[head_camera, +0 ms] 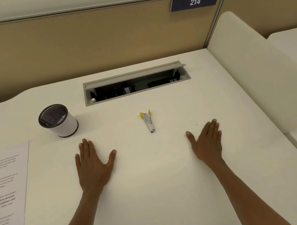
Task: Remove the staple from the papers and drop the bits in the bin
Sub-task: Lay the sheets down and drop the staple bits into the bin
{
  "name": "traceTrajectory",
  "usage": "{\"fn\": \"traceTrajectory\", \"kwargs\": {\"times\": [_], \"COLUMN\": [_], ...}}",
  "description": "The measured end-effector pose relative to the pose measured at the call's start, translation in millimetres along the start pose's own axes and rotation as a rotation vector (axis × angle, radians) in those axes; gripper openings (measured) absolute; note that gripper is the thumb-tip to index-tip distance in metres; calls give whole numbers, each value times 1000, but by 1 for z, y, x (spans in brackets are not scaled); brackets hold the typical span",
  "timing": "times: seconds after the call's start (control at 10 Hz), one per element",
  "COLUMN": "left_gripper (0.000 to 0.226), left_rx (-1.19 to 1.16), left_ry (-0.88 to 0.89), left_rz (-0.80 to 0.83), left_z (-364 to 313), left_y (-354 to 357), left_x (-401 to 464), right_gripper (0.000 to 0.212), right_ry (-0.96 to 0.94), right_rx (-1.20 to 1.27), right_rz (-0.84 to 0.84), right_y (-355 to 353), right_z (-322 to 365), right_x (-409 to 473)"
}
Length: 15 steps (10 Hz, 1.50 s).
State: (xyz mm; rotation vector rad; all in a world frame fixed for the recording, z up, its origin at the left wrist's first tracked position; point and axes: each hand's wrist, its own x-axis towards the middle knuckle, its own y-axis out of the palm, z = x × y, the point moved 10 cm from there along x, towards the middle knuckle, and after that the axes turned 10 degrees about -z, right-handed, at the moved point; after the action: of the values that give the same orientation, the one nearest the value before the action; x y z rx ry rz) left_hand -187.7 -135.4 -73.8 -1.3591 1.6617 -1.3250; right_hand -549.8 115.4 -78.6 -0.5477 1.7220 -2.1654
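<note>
A metal staple remover (148, 120) with yellow grips lies on the white desk (152, 186), between and a little beyond my two hands. Printed papers (5, 193) lie at the desk's left edge, partly cut off by the frame; no staple is visible on them. A small round mesh bin (58, 120) with a white wrap stands at the left, beyond the papers. My left hand (92, 165) rests flat on the desk, palm down, fingers straight. My right hand (206, 142) also rests flat, fingers straight. Neither hand holds anything.
An open grey cable tray (137, 83) is set into the desk behind the staple remover. A tan partition (80, 42) with a blue "214" sign (195, 1) backs the desk. A white divider panel (250, 74) rises along the right side.
</note>
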Motion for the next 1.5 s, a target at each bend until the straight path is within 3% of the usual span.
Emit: {"fn": "traceTrajectory", "kwargs": {"times": [0.3,0.4,0.5,0.6,0.7,0.8,0.9,1.1,1.2,1.4,1.5], "left_gripper": [107,106,106,107,107,107,107,107,108,107,108], "left_rx": [5,-1,1,4,7,10,6,4,3,6,-1], "left_ry": [2,3,5,7,8,7,8,8,9,6,6], "left_rz": [-8,-12,-13,-11,-12,-9,-1,-8,1,3,3], "left_z": [2,1,2,2,2,2,2,2,1,2,1], "left_y": [0,0,1,1,1,1,2,1,1,2,1], "left_x": [0,0,0,1,0,-1,0,0,0,0,0], "right_gripper": [100,81,52,40,17,19,31,39,38,44,24], "right_ry": [-272,-172,-212,-381,-409,-234,-217,-474,-541,-533,-465], "right_rx": [41,357,497,358,264,430,546,203,77,-73,43], "right_rz": [80,70,-47,75,150,129,92,-51,-33,-158,-117], "right_y": [13,1,-23,-19,-9,-15,-28,-44,-41,-35,-28], "right_z": [46,34,21,39,49,48,57,87,92,86,73], "right_x": [23,29,48,57,53,50,47,47,46,39,46]}}
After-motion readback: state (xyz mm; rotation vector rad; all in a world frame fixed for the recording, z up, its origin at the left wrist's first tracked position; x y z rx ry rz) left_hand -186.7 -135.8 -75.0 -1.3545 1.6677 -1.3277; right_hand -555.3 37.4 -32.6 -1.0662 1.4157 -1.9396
